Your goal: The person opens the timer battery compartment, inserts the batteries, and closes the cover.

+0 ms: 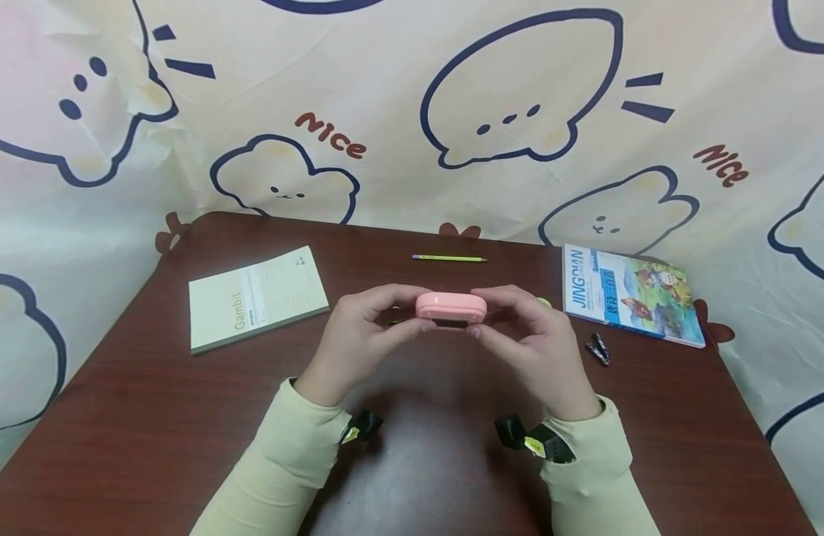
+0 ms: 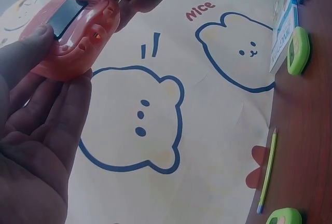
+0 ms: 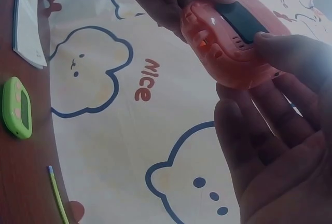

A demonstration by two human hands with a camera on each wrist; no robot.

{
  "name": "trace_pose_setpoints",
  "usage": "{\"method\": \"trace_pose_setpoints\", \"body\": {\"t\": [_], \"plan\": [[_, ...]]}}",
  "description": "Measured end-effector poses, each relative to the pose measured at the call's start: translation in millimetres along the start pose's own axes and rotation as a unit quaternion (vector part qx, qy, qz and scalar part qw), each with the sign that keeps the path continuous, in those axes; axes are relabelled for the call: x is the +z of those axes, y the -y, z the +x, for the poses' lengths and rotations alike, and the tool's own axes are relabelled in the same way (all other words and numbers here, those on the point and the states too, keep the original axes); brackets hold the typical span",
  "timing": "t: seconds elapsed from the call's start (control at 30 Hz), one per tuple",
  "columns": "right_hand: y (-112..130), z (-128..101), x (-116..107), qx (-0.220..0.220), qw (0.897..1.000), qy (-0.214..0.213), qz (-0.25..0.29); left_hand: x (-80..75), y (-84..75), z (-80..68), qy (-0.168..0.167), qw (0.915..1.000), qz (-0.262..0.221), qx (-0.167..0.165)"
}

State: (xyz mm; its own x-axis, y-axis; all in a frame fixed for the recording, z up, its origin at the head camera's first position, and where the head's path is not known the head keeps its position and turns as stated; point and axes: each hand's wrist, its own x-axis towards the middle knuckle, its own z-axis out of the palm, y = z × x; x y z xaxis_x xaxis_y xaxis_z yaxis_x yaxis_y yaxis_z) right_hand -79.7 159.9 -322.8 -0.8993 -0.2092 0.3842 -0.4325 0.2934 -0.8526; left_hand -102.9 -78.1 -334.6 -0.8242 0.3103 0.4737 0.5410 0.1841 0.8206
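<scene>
Right wrist shows apparent slots [image 3: 238,43] on the pink device [image 3: 231,58], unlike head.

sleeves [image 1: 278,461]: pale yellow-green, long, creased | wrist devices [image 1: 510,432]: black, blocky | labels [image 1: 535,447]: small, bright yellow

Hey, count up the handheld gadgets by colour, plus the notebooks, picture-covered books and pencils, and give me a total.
Pink gadget: 1
Green gadgets: 2
Notebook: 1
Picture-covered book: 1
Pencil: 1
Total: 6
</scene>
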Motion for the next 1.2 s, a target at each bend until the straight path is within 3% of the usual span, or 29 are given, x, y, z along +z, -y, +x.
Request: {"method": "trace_pose_setpoints", "body": {"t": [0.2, 0.4, 0.47, 0.6, 0.7, 1.0, 1.2], "plan": [[1.5, -0.1, -0.5, 0.012, 1.000, -0.001, -0.013, -1.6, -1.9, 0.6, 0.013, 0.9998, -0.014, -0.004], [2.3, -0.6, -1.1, 0.024, 1.000, 0.002, -0.005, -5.1, -4.7, 0.7, 0.034, 0.9959, -0.073, 0.040], [2.2, -0.4, -0.8, 0.024, 1.000, 0.003, -0.002, -6.5, -4.5, 0.8, 0.041, 0.9956, -0.058, 0.061], [2.1, 0.0, -0.5, 0.030, 1.000, 0.002, 0.009, -7.0, -1.9, 1.1, 0.048, 0.9935, 0.016, 0.102], [2.5, 0.4, -0.6, 0.044, 0.999, 0.002, 0.021, -6.5, -0.5, 1.5, 0.049, 0.9905, 0.051, 0.117], [3.3, 2.0, -2.3, 0.113, 0.990, 0.012, 0.084, -4.8, 1.7, 3.2, 0.056, 0.9870, 0.082, 0.126], [1.9, 3.1, -5.1, 0.131, 0.985, 0.036, 0.104, -3.6, 4.6, 3.3, 0.067, 0.9867, 0.074, 0.128]]}}
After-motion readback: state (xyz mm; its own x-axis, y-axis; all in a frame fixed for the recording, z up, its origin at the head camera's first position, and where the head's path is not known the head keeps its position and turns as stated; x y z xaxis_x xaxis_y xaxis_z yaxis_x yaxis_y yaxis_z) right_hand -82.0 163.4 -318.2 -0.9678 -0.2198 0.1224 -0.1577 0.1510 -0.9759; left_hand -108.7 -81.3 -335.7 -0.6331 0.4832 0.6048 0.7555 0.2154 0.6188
